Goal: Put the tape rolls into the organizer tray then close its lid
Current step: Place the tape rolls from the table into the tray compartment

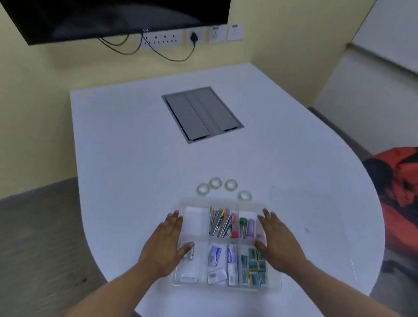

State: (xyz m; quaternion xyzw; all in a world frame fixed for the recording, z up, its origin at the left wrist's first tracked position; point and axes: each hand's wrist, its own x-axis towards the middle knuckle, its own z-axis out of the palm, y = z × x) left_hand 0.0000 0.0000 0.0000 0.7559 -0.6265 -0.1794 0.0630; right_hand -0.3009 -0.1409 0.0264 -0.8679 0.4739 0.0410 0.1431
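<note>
A clear organizer tray (225,203) lies open at the near edge of the white table. Its compartments hold pens, small bottles, boxes and packets; the far-left compartment (195,221) looks bare. Several small clear tape rolls lie in an arc just beyond the tray, from one tape roll (203,189) at the left to another tape roll (244,196) at the right. The clear lid (310,225) lies flat on the table to the tray's right. My left hand (167,242) rests flat at the tray's left side. My right hand (275,238) rests flat at its right side. Both hands hold nothing.
A grey cable hatch (202,114) is set into the table's middle. A dark screen (109,10) hangs on the far wall above sockets and cables. An orange and black bag (407,191) sits off the table's right edge.
</note>
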